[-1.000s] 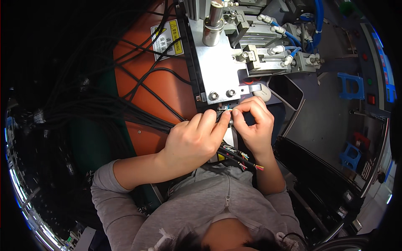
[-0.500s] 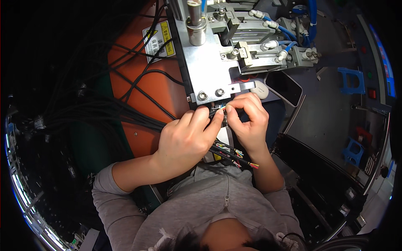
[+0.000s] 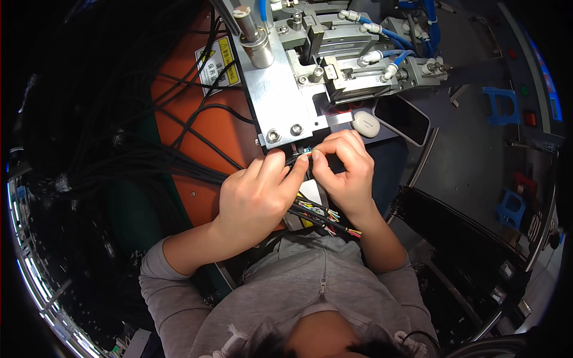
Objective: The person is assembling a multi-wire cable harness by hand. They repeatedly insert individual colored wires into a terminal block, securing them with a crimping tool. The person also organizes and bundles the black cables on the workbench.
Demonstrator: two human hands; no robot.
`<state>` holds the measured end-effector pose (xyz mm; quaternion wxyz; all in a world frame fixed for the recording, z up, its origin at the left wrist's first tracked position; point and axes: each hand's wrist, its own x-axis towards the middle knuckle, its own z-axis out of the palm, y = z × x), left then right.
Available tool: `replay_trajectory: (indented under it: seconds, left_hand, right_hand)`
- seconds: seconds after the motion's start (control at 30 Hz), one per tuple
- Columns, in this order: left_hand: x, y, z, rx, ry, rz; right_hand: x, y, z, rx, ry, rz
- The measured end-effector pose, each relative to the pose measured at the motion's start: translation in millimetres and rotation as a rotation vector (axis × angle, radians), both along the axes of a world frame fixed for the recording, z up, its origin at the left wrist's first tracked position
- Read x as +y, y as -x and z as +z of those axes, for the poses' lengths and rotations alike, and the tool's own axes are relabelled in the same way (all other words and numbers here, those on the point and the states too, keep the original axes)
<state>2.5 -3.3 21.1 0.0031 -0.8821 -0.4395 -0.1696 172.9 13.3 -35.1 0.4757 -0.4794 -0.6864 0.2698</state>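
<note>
My left hand (image 3: 258, 197) and my right hand (image 3: 343, 168) meet fingertip to fingertip just below a silver metal plate (image 3: 276, 98) of a machine. Between the fingertips they pinch the end of a thin black cable (image 3: 302, 156) with small coloured wires. More black cables with stripped coloured wire ends (image 3: 325, 216) lie under my hands, near my chest. What the fingers grip exactly is partly hidden.
A metal fixture with blue air hoses (image 3: 382, 56) stands behind the plate. A white oval object (image 3: 365, 123) and a dark phone (image 3: 403, 119) lie to the right. A thick bundle of black cables (image 3: 119, 161) runs over an orange surface (image 3: 197, 125) on the left. Blue plastic pieces (image 3: 500, 106) sit far right.
Both hands have stayed pinched together below the plate, shifting slightly with the view; the fingertips sit a little closer to the plate's lower edge.
</note>
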Motion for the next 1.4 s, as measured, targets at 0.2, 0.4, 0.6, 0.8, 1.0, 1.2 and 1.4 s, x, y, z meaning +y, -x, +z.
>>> replay_trajectory:
  seconds: [0.2, 0.4, 0.6, 0.8, 1.0, 1.2, 1.4]
  left_hand:
    - [0.6, 2.6, -8.6, -0.033, -0.03, -0.035]
    - [4.6, 2.5, -16.2, -0.122, -0.049, -0.05]
    - [1.7, -0.7, -9.0, -0.09, -0.02, -0.033]
    - [-6.3, -1.3, -3.5, -0.042, 0.04, 0.012]
    - [1.5, -0.2, -12.4, -0.08, -0.022, -0.033]
    - [4.7, 3.5, -20.1, -0.161, -0.081, -0.057]
    - [9.2, 6.1, -22.0, -0.179, -0.081, -0.062]
  right_hand:
    - [0.7, 0.5, -3.8, 0.065, 0.062, -0.026]
    - [-0.2, -1.0, -10.6, 0.246, 0.278, -0.028]
    - [-0.4, -1.2, -6.6, 0.173, 0.154, -0.031]
    - [1.9, 0.7, -4.9, 0.034, -0.017, -0.006]
    - [0.3, 0.7, -9.8, 0.101, 0.119, -0.057]
    - [-1.0, -2.2, -9.2, 0.349, 0.51, 0.009]
    - [7.3, 1.3, 5.4, 0.014, -0.045, 0.029]
